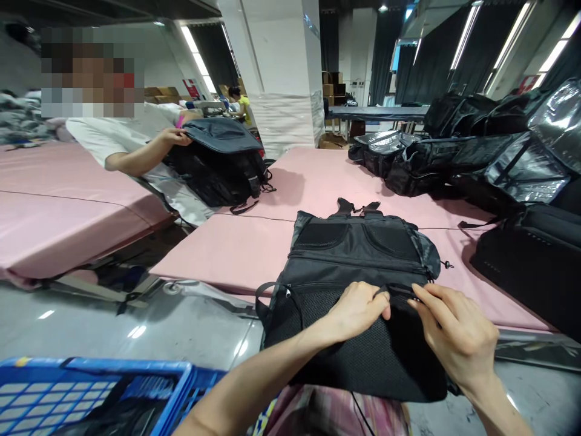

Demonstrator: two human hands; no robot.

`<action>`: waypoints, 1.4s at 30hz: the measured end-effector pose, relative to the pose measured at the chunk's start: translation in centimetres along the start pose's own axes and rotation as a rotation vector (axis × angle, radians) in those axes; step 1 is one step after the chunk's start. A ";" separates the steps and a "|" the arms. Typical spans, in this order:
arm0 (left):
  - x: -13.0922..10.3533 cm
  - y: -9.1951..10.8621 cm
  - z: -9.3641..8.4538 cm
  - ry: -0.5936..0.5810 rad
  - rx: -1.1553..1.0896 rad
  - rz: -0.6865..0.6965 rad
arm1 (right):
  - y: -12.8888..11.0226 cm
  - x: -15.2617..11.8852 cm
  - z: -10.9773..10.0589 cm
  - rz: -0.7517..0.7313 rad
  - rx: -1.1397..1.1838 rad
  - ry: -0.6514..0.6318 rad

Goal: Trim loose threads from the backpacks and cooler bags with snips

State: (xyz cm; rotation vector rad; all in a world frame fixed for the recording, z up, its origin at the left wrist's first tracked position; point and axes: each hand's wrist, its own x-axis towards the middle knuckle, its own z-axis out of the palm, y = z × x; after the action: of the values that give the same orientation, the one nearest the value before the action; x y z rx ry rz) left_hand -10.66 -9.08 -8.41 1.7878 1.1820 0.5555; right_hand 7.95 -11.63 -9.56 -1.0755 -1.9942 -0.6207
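A black backpack (358, 263) lies on the pink-covered table, its mesh panel toward me and overhanging the near edge. My left hand (363, 312) is closed on the top edge of the mesh pocket (318, 303), near its middle. Pinched in the fingers of my right hand (458, 327) is the right part of that same pocket edge, with a dark gap showing below it. A zipper pull (287, 292) hangs at the left of the pocket. Two straps (347, 207) stick out at the far end of the bag.
Across the pink table (227, 248), a person in a white shirt holds another black bag (222, 163). Several black bags with silver lining (529, 169) are heaped at the right. A blue plastic basket (181, 369) stands at lower left, and a white pillar (284, 79) rises behind.
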 end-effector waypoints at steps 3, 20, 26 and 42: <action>-0.1 0.4 -0.1 -0.009 0.076 -0.042 | 0.0 0.1 -0.3 -0.032 -0.047 -0.013; 0.0 1.0 -0.5 -0.164 0.306 0.029 | 2.2 -0.2 -1.1 -0.078 0.111 -0.138; 0.3 0.8 -1.3 -0.316 0.094 0.030 | 3.0 -1.3 -0.6 0.124 0.489 -0.187; -0.3 0.2 0.3 -0.142 -0.040 0.100 | 1.2 -1.7 1.4 0.568 0.703 -0.143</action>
State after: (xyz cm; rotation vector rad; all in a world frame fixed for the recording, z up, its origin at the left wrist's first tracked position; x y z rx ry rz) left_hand -10.51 -9.53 -8.32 1.8284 0.9830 0.4970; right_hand 8.99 -10.82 -11.71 -1.1580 -1.6824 0.4403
